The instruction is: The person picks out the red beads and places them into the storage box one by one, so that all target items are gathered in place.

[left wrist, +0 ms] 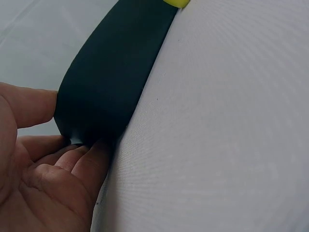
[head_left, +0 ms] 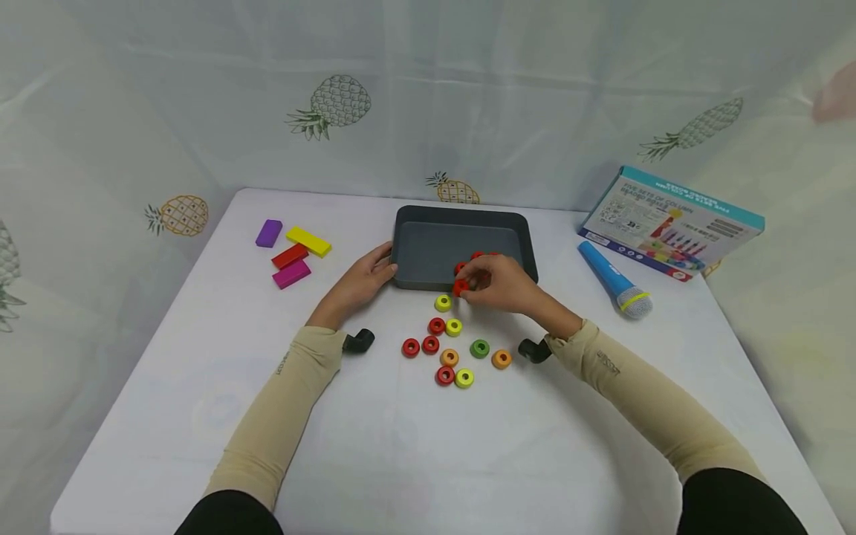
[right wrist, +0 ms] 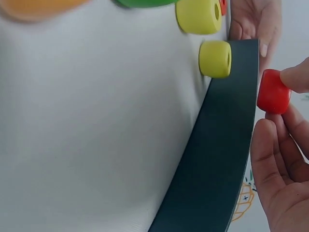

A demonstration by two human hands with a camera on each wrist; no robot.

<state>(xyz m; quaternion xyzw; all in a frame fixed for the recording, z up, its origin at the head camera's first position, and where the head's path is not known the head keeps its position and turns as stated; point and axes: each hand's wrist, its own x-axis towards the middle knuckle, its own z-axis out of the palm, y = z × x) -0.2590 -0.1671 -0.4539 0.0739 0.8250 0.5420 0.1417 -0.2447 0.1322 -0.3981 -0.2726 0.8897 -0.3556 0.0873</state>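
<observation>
A dark grey rectangular tray [head_left: 441, 241] lies near the table's back edge. At its left front corner my left hand [head_left: 364, 279] holds it, thumb against the rim and fingers tucked low at the corner in the left wrist view. My right hand [head_left: 498, 282] pinches a red ring [right wrist: 274, 92] between thumb and fingertips, right at the tray's front rim. Other red rings [head_left: 478, 255] show inside the tray, partly hidden behind that hand. In front of the tray lie several loose rings: red [head_left: 411, 348], yellow [head_left: 464, 378], orange [head_left: 501, 359] and green [head_left: 479, 348].
Purple [head_left: 269, 233], yellow [head_left: 309, 241], red [head_left: 290, 256] and magenta [head_left: 291, 274] blocks lie at the back left. On the right, a blue toy microphone [head_left: 611, 279] lies before a printed box [head_left: 672, 223]. A pineapple-patterned curtain [head_left: 234, 111] hangs behind the table.
</observation>
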